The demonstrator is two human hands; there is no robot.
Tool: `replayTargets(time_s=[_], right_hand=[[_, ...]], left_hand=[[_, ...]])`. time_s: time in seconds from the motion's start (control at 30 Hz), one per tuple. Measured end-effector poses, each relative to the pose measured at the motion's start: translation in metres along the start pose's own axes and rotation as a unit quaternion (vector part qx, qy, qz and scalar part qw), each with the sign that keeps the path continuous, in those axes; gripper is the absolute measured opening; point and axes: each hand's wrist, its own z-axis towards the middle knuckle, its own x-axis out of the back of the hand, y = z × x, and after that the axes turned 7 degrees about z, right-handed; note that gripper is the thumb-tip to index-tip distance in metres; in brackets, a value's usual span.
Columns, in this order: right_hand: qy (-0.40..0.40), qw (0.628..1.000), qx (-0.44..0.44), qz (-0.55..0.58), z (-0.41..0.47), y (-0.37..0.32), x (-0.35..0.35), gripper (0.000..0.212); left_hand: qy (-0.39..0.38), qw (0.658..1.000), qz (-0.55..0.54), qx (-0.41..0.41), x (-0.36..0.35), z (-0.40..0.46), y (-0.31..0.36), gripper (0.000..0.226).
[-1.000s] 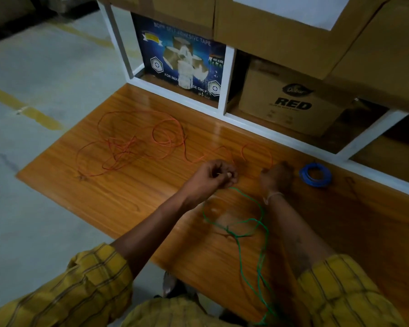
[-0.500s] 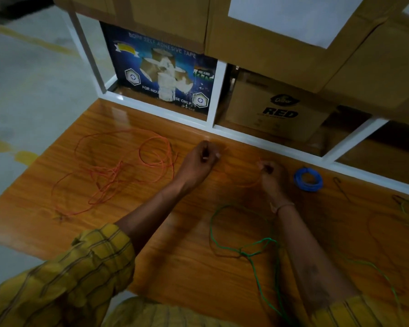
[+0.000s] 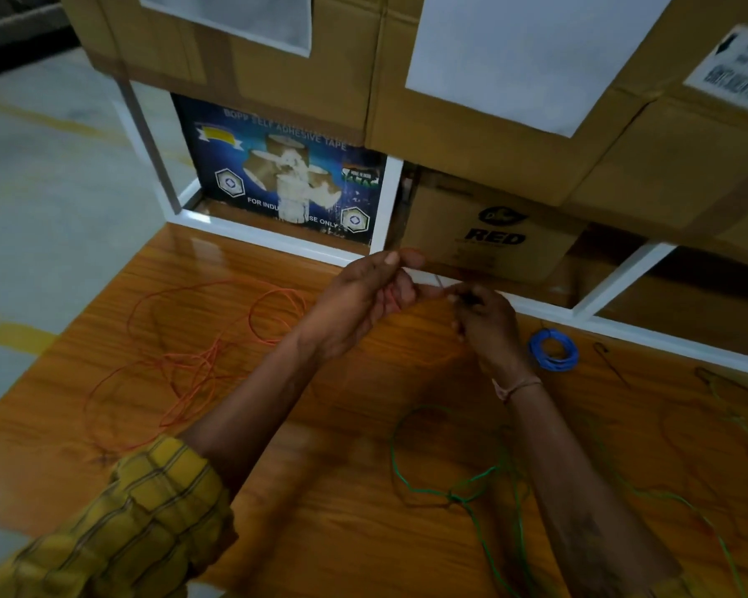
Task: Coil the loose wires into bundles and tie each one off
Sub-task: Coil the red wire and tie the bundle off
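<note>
Orange wire (image 3: 199, 364) is lying in loose, tangled loops on the worktop (image 3: 320, 533), left of both hands. Left hand (image 3: 363, 304) and right hand (image 3: 484, 325) are pinching a thin strand between them, raised above the worktop.

A glossy orange-brown wooden tabletop (image 3: 329, 524) meets a white metal shelf frame (image 3: 381, 209) along its far edge. Behind the frame stand a blue printed adhesive-tape carton (image 3: 277, 166) and a brown cardboard box marked RED (image 3: 493, 230). Larger brown cardboard boxes with white labels (image 3: 514, 79) sit above. Grey concrete floor (image 3: 40, 209) lies beyond the left edge.
</note>
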Motion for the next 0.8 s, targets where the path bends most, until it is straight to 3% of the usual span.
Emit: replayTargets(time_s=[0.07,0.17,0.33,0.43,0.53,0.67,0.73,0.8], right_hand=[[-0.043,0.999,-0.026,0.002,-0.01,-0.006,-0.013,0.008],[-0.154,0.982,-0.101,0.03,-0.028,-0.014,-0.031,0.011],[-0.308,0.924,-0.179,0.142,-0.061,-0.023,-0.033,0.031],[-0.357,0.903,-0.192,0.142,-0.077,-0.031,-0.022,0.033],[-0.426,0.883,-0.165,0.11,-0.091,-0.041,-0.005,0.035],[-0.465,0.884,0.0,0.038,-0.102,-0.056,0.035,0.04],[-0.437,0.892,0.018,0.118,-0.105,-0.061,0.051,0.048],[-0.428,0.872,-0.01,0.237,-0.103,-0.064,0.06,0.06]], left_hand=[[-0.022,0.997,-0.07,0.001,0.002,-0.003,0.006,0.038],[-0.033,0.997,-0.062,-0.013,0.005,-0.006,0.012,0.044],[0.001,0.995,0.096,-0.011,0.006,-0.015,0.018,0.044],[0.011,0.972,0.234,-0.036,0.005,-0.023,0.019,0.035],[0.011,0.937,0.343,-0.071,0.002,-0.028,0.023,0.028],[-0.004,0.896,0.442,-0.055,0.004,-0.032,0.026,0.027],[-0.022,0.887,0.46,-0.032,0.005,-0.035,0.026,0.027],[-0.051,0.879,0.473,-0.014,0.005,-0.038,0.028,0.028]])
